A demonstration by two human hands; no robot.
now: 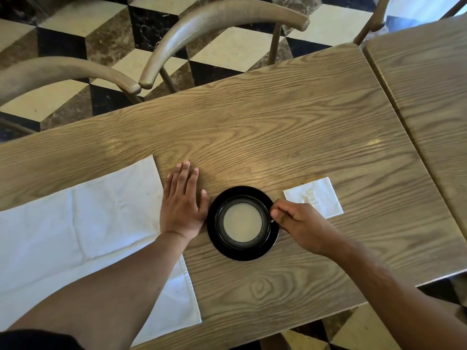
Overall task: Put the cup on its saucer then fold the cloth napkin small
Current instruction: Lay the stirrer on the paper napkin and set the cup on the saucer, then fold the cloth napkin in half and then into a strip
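Observation:
A black cup [242,222] filled with a pale milky drink stands on a black saucer [228,251] near the middle of the wooden table. My right hand [298,226] pinches the cup's handle on its right side; the handle is hidden under my fingers. My left hand [183,205] lies flat on the table with straight fingers, its thumb beside the saucer's left rim. A large white cloth napkin [83,223] is spread out flat to the left, partly under my left forearm.
A small folded white paper napkin [314,197] lies right of the saucer. The wooden table [278,137] abuts a second table [429,92] on the right. Two curved wooden chair backs [202,31] stand beyond the far edge over a checkered floor.

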